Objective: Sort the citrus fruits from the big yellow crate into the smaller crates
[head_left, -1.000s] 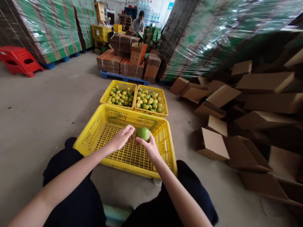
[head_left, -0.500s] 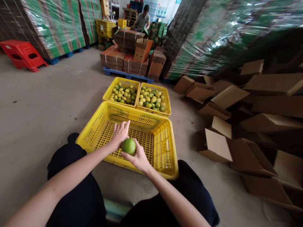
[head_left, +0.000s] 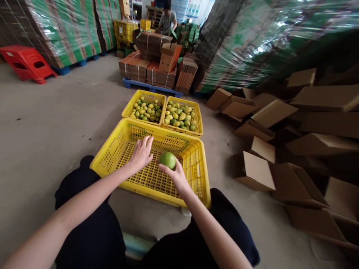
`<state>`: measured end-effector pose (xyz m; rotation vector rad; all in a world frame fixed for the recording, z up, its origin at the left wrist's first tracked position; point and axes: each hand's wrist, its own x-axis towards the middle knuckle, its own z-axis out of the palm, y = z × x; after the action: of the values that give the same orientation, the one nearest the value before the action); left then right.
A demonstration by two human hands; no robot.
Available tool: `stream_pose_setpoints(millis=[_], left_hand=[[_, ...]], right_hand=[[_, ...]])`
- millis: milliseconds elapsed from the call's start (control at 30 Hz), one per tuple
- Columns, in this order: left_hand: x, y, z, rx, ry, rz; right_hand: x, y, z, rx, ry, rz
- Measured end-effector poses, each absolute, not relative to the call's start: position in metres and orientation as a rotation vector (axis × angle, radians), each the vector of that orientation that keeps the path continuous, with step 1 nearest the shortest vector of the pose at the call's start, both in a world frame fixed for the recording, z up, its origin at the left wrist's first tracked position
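Observation:
A round green citrus fruit (head_left: pixel 167 160) is in my right hand (head_left: pixel 178 176), gripped between the thumb and fingers over the right part of a large yellow plastic crate (head_left: pixel 201 157). My left hand (head_left: pixel 141 154) is open and holds nothing, its fingers spread above the crate's middle, apart from the fruit. The crate's slotted floor shows bare between and around my hands. Just beyond it, two smaller yellow crates stand side by side, the left one (head_left: pixel 125 108) and the right one (head_left: pixel 199 116). Both contain many yellow and green lemon-like fruits (head_left: pixel 181 116).
Cardboard boxes (head_left: pixel 259 170) lie heaped on the right. Bundled flat cartons (head_left: pixel 134 69) sit on a blue pallet (head_left: pixel 153 88) ahead, with a person (head_left: pixel 167 22) behind them. A red stool (head_left: pixel 26 63) stands at the left, near wrapped green stacks (head_left: pixel 70 33).
My right hand has moved right and slightly away from me with the green citrus fruit. The left hand has come apart from it, shifting a little forward.

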<state>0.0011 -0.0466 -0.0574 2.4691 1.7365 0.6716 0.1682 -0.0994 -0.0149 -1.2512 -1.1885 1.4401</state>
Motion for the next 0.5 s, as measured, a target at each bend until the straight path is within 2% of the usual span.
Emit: stream_pose_setpoints(millis=[167, 500], left_hand=[[0.004, -0.064, -0.038, 2.881, 1.087, 0.928], [0.012, -0.064, -0.032, 2.987, 0.696, 1.007]], right_hand=[[0.189, -0.082, -0.006, -1.263, -1.136, 1.312], [0.204, -0.075, -0.005, -1.126, -1.222, 1.509]])
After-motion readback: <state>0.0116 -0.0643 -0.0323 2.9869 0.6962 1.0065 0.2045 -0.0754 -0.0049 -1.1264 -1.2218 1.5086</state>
